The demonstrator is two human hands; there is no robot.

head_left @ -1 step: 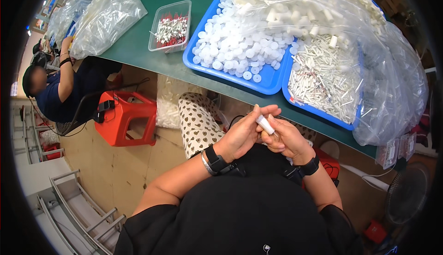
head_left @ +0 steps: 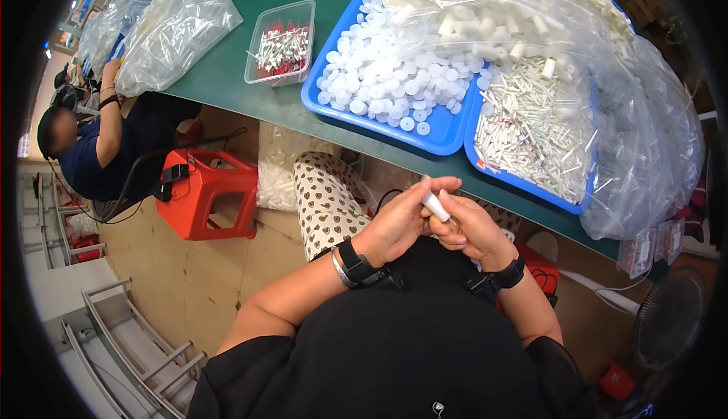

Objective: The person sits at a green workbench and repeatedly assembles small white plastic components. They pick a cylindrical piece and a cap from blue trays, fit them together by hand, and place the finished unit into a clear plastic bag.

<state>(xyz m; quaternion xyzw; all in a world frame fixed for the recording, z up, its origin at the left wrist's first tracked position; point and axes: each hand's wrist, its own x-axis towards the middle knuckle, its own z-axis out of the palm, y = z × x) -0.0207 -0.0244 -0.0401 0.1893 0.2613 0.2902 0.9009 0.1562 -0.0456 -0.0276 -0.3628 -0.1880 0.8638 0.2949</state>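
Observation:
Over my lap, just off the table's near edge, both hands meet around a small white tapered plastic piece (head_left: pixel 435 207). My right hand (head_left: pixel 474 228) is closed on it, thumb and bent fingers pinching its side. The thumb and fingers of my left hand (head_left: pixel 396 225) close on its upper end, partly hiding it. A thin tip pokes out at its lower end beside the right fingers. Beyond the hands, a blue tray (head_left: pixel 425 144) holds many translucent white discs (head_left: pixel 371 85). Right of it, a second blue tray (head_left: pixel 493 169) holds slim white sticks (head_left: pixel 535 127).
A clear plastic bag (head_left: pixel 644 131) of white cylindrical parts drapes over the trays. A clear box (head_left: pixel 262 28) of red and white pieces stands on the green table (head_left: pixel 205 85). Left are a red stool (head_left: pixel 182 210) and a seated person (head_left: pixel 91 146); a fan (head_left: pixel 667 316) stands right.
My left thumb has shifted slightly at the upper end of the white piece. Everything else looks the same.

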